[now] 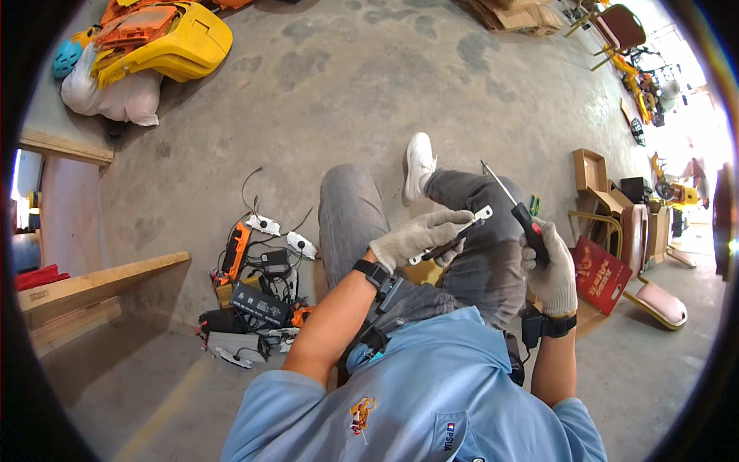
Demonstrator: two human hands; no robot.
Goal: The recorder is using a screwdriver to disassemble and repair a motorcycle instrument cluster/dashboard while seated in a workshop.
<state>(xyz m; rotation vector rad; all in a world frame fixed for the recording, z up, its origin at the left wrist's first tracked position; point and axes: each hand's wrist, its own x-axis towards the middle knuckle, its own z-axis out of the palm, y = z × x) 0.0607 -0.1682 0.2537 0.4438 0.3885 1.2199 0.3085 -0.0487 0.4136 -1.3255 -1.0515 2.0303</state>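
- Our left grip [423,237] is clasping a metal strip [471,226], both ends showing.
- Alongside, our right grip [550,266] is holding a screwdriver [528,222]; we should be steering it clear of the left.

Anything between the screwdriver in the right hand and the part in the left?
Nothing visible: the right hand, gripping the screwdriver, and the left hand, holding the slim part, have an open gap between them.

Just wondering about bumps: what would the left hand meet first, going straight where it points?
Probably the black-and-red screwdriver: its shaft seems to cross the line in which the left hand points. The grey right trouser leg appears beneath, but depth is unclear.
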